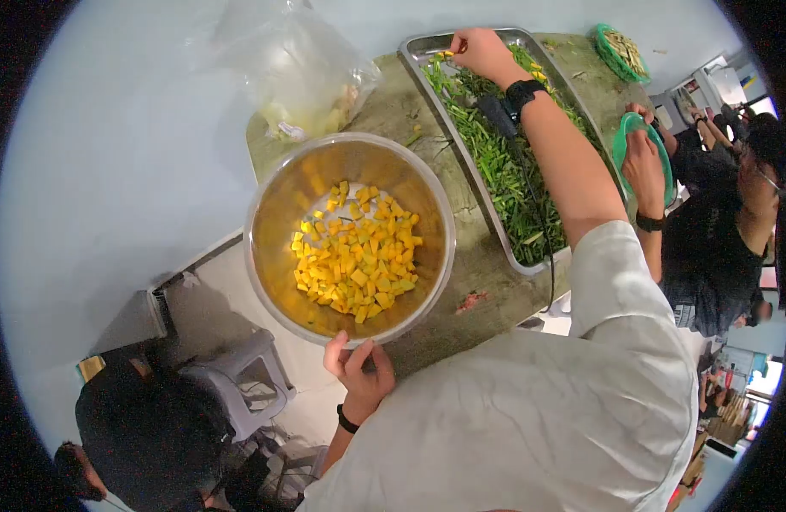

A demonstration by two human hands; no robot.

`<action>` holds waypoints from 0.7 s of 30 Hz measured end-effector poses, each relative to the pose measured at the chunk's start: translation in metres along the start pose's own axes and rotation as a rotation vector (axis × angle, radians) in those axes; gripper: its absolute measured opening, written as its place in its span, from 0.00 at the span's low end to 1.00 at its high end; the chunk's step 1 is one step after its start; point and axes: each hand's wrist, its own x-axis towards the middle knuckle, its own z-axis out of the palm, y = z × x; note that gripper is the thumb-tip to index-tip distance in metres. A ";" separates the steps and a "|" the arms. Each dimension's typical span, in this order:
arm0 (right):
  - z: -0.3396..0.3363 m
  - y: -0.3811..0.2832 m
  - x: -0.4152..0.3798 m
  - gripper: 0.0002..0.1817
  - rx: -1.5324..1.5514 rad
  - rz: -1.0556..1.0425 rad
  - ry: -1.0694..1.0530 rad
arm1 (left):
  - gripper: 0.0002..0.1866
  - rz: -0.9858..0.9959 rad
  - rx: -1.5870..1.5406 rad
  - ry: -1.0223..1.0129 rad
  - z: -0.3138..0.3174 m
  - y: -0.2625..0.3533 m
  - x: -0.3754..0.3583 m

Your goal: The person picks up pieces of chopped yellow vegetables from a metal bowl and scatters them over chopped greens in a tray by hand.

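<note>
The fingers of my left hand (363,375) grip the near rim of a large metal bowl (261,247). Inside it lie many yellow-orange cubes (359,269) that look like diced pumpkin. My right hand (481,51) reaches to the far end of a metal tray (469,158), its fingers pinched together at a small yellow cube (446,55). Cut green vegetable pieces (504,171) cover most of the tray, with a few more yellow bits near the far edge. A black device (497,115) with a cable hangs by my right wrist.
A clear plastic bag (303,77) stands behind the bowl on the worn table (469,299). To the right, a person (708,222) handles a green basket (623,141). Another green basket (619,53) sits farther back. A grey stool (248,384) and a dark-haired person (145,427) are lower left.
</note>
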 end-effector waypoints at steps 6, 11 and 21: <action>-0.007 -0.017 -0.027 0.10 0.165 0.089 -0.075 | 0.25 0.018 0.039 -0.017 -0.002 0.002 0.004; 0.008 0.005 -0.027 0.10 0.217 0.097 -0.087 | 0.26 -0.027 0.027 -0.030 -0.001 -0.003 -0.006; -0.010 0.006 -0.028 0.11 0.383 0.131 -0.054 | 0.25 -0.035 0.015 -0.008 0.000 -0.003 -0.006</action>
